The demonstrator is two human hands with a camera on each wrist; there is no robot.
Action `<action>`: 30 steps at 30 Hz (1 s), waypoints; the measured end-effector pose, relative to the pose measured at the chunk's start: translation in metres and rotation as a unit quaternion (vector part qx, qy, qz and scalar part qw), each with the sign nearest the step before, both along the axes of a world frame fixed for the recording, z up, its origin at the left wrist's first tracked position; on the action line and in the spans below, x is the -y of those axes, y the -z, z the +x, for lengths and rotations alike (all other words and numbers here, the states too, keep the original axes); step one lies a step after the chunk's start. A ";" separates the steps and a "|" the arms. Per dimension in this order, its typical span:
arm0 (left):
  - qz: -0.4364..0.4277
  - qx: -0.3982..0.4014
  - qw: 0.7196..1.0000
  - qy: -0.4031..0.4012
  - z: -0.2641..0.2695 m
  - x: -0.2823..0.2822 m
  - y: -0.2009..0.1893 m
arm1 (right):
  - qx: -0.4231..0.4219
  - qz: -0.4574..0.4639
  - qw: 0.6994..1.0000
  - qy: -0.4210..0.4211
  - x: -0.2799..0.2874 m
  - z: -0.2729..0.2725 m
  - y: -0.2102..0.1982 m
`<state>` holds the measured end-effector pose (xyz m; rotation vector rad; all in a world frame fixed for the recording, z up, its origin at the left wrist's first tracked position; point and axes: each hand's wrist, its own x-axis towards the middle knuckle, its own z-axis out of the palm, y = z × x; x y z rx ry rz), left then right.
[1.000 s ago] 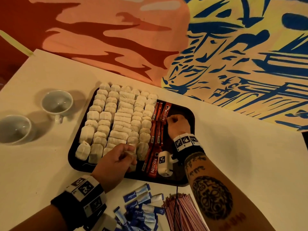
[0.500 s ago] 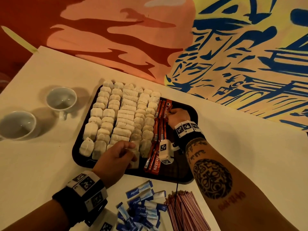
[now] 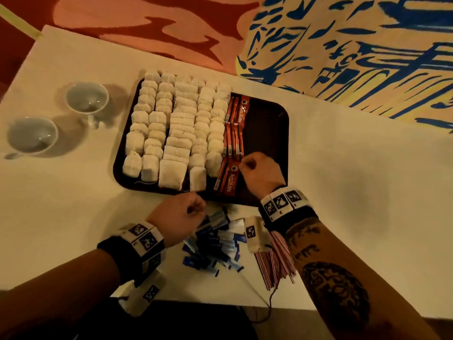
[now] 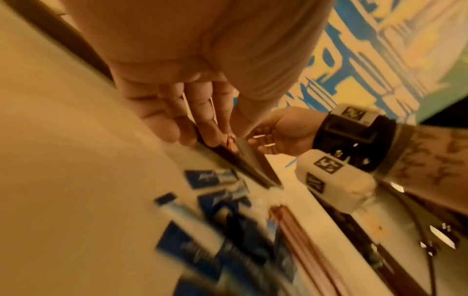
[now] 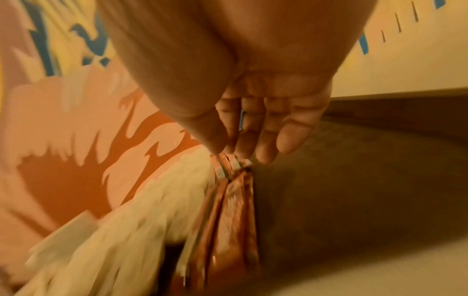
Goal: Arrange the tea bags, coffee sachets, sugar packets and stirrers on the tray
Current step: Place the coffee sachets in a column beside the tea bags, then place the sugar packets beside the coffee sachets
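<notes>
Tray: dark tray (image 3: 269, 114) lay on the table (image 3: 355, 180), just beyond both hands.
Tea bags: rows of tea bags (image 3: 176, 123) filled the tray's left part, ahead of the L hand.
Coffee sachets: red coffee sachets (image 3: 234, 133) lined up just right of the tea bags, at the R hand's fingertips.
R hand: right hand (image 3: 261, 171) over the tray's near part, fingers curled, thumb & forefinger pinching the sachet ends (image 5: 228, 166).
L hand: left hand (image 3: 177, 215) off the tray at its near rim, fingers loosely curled; grip on anything – can't tell.
Sugar packets: blue sugar packets (image 3: 215, 244) heaped betw. the wrists.
Stirrers: stirrers (image 3: 274, 263) bundled under the R wrist.
Cups: two cups (image 3: 85, 99) well left of the L hand.
</notes>
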<state>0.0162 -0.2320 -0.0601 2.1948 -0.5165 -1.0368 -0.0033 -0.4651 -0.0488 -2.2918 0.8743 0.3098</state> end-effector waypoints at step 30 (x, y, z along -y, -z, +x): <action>0.206 0.245 0.922 0.220 -0.004 -0.018 0.005 | 0.053 0.012 0.998 -0.008 -0.018 -0.079 0.036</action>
